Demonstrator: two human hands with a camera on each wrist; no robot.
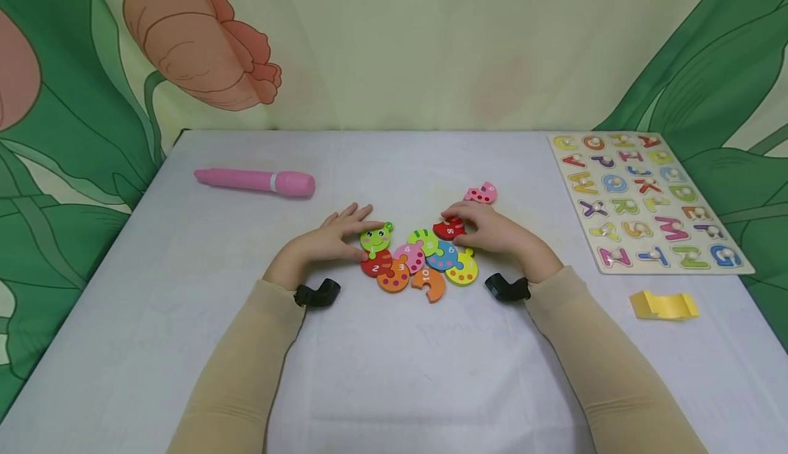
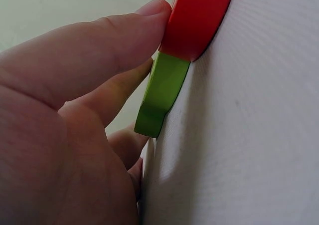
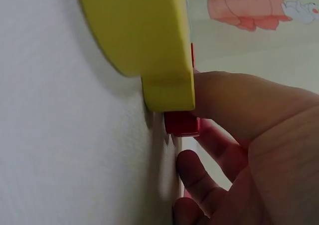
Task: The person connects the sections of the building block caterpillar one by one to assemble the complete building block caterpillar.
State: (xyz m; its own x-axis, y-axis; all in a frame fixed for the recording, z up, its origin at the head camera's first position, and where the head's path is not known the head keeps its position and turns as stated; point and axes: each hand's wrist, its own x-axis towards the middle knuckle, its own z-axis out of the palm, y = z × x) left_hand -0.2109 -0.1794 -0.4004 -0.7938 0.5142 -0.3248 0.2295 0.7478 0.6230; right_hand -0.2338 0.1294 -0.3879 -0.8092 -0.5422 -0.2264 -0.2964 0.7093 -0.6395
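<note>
A row of numbered caterpillar puzzle pieces lies on the white tabletop, with a smiling green head piece (image 1: 375, 241) at its left end. My left hand (image 1: 326, 242) rests there with fingers fairly straight, the thumb touching the edge of the red piece (image 2: 199, 20) just below the head. My right hand (image 1: 495, 232) pinches another red piece (image 1: 448, 229) beside the green striped piece (image 1: 423, 240). In the right wrist view, a yellow piece (image 3: 134, 30) partly hides that red one. A loose orange piece (image 1: 429, 284) marked 10 lies in front of the row.
Behind my right hand lies a pink piece (image 1: 482, 193). A pink pen-shaped object (image 1: 255, 181) is at the back left. An alphabet board (image 1: 646, 201) occupies the right side, with a yellow block (image 1: 663, 305) before it. A printed curtain (image 1: 394, 50) hangs behind the table.
</note>
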